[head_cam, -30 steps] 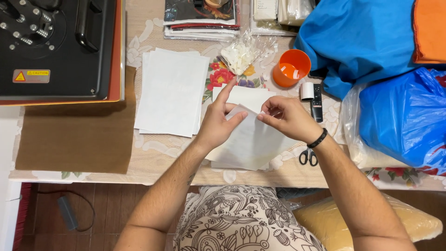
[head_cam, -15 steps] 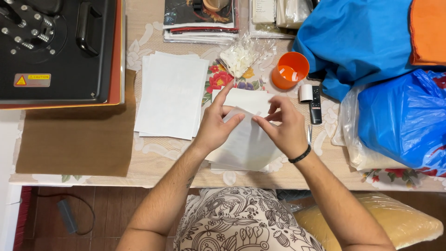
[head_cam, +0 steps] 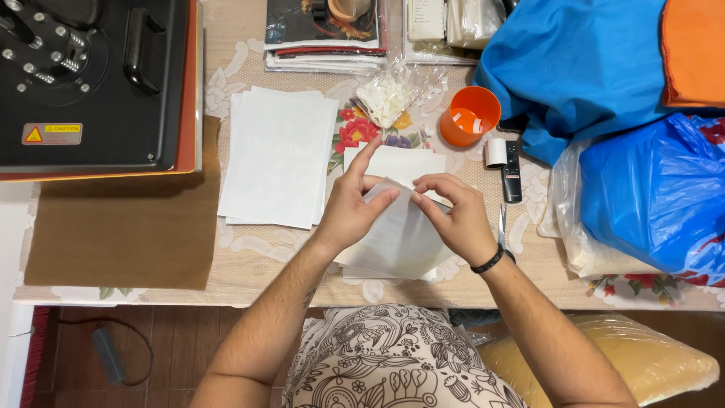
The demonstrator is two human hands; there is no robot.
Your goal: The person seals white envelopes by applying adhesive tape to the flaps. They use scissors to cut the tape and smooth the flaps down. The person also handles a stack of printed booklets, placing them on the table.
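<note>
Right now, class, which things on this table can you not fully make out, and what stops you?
Head view only:
- Scissors: mostly hidden behind the right hand.
- White sheet being held: its near corner is covered by the left hand and both hands' fingers.
- Black press machine: cut off by the top and left edges.
- Orange cloth: cut off by the right edge.

hands (head_cam: 404,211) pinching white sheet (head_cam: 400,242), table (head_cam: 249,264)

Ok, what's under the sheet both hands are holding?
Under the translucent sheet pinched by the left hand and right hand lies a stack of white sheets on the table; its middle is covered.
</note>
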